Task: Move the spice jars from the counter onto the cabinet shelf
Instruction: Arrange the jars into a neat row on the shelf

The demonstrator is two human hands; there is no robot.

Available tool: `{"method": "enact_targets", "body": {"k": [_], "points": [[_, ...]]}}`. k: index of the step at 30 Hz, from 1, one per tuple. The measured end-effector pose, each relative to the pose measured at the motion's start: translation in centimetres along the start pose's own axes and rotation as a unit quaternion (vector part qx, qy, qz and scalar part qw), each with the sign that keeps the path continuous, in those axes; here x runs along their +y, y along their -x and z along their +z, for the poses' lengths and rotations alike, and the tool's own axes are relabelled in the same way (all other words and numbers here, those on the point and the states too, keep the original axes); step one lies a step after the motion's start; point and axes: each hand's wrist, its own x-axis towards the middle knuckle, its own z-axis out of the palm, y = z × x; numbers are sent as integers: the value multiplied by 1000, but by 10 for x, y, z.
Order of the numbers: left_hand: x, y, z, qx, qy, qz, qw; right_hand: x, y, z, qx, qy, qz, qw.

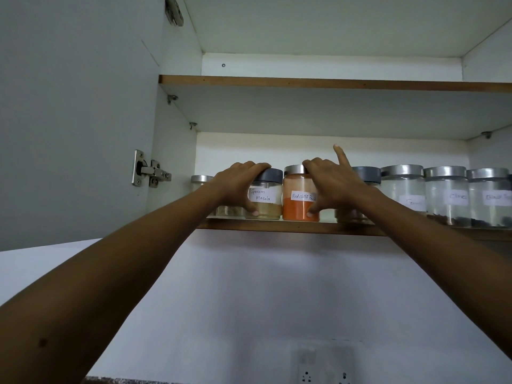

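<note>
A row of clear spice jars stands on the lower cabinet shelf (277, 226). My left hand (235, 187) grips the Garam Masala jar (267, 196), which has a dark grey lid and beige powder. My right hand (332, 187) grips the Red Chilli Powder jar (299, 196), which has a silver lid and orange powder; its index finger points up. Both jars rest on the shelf, side by side and touching. A silver-lidded jar (200, 182) stands behind my left hand. Another jar with a grey lid (367, 173) is partly hidden by my right hand.
Three silver-lidded jars (446, 196) with paper labels fill the shelf to the right. The upper shelf (332, 84) is bare wood-edged board. The cabinet door (77, 120) hangs open at the left on a metal hinge (149, 170). A wall socket (324, 367) sits below.
</note>
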Motion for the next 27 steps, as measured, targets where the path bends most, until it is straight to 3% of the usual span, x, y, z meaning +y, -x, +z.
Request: {"method": "enact_targets", "body": {"k": [13, 20, 27], "points": [[-39, -28, 37, -18, -15, 8, 1000, -16, -38, 34, -24, 26, 14, 999], [-58, -45, 56, -21, -17, 9, 1000, -19, -60, 59, -64, -56, 48, 995], [-77, -62, 70, -13, -67, 50, 996, -19, -79, 80, -77, -36, 53, 995]]}}
